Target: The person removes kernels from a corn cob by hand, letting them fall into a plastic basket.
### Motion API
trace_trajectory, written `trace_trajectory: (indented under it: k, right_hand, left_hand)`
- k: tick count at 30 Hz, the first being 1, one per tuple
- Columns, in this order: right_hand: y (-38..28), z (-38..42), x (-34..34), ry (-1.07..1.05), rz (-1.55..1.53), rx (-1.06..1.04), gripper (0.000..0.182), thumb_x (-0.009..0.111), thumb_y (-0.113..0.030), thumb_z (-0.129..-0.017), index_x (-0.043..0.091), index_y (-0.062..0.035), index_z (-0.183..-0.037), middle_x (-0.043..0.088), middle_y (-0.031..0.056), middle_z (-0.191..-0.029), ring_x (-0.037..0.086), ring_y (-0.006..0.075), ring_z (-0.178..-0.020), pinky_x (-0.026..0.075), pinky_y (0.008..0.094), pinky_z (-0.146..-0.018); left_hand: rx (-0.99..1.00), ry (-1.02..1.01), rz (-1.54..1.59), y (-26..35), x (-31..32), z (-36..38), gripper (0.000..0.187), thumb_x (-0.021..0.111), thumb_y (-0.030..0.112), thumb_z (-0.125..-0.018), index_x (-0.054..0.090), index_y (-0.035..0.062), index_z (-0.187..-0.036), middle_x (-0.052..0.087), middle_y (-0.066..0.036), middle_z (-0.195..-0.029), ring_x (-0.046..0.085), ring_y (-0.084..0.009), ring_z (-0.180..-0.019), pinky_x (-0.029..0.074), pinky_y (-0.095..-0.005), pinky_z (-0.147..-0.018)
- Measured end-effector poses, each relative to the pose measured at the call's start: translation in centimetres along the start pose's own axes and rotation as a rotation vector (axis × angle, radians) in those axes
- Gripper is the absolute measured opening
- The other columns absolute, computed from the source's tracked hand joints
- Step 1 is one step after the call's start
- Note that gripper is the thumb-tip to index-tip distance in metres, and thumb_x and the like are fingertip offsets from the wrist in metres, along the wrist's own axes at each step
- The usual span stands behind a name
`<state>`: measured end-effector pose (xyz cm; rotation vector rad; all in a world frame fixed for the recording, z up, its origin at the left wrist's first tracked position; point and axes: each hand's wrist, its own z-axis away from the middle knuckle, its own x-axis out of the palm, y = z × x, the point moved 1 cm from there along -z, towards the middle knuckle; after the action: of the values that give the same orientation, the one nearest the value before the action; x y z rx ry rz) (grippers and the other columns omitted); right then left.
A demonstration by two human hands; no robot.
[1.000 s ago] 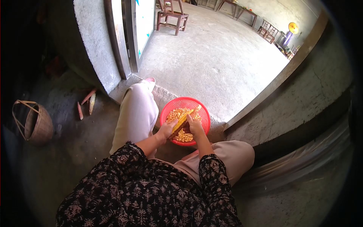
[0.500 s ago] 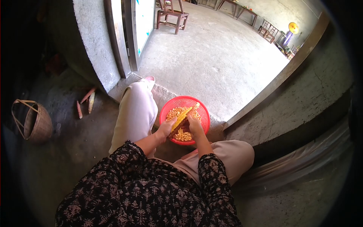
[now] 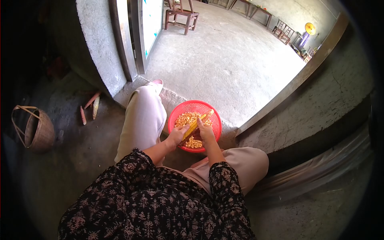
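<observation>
A red plastic basket (image 3: 212, 114) sits on the stone doorstep between my knees, holding loose yellow corn kernels (image 3: 185, 119). Over it I hold a yellow corn cob (image 3: 194, 125), tilted with its tip pointing up and right. My left hand (image 3: 176, 136) grips the cob's lower end. My right hand (image 3: 206, 132) is closed on the cob's right side, thumb pressed against the kernels.
A woven bamboo basket (image 3: 34, 129) stands on the dark floor at left. Bare cobs (image 3: 90, 107) lie near the door frame. Beyond the doorstep a concrete yard (image 3: 228, 60) spreads out, with a wooden chair (image 3: 181, 15) and tables at the far side.
The cob has shifted slightly within both hands over the basket. The view has drifted a little; hands stay in the same place.
</observation>
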<state>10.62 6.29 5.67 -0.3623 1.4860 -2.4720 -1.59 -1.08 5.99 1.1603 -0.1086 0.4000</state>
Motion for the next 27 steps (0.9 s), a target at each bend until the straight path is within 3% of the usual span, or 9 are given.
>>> trace_trajectory:
  k: [27]
  right_hand:
    - [1.9,-2.1,-0.1,-0.144,-0.072,-0.084,0.034,0.040,-0.030,-0.088,0.054,0.0005,-0.084,0.057,0.0093,-0.069,0.056,0.0180,-0.054,0.049,0.0290,-0.048]
  left_hand:
    - [-0.083,0.027,0.094,-0.2,-0.7,-0.4,0.036,0.046,0.033,-0.085,0.056,0.0005,-0.096,0.060,-0.007,-0.085,0.058,-0.0136,-0.070,0.047,-0.0255,-0.060]
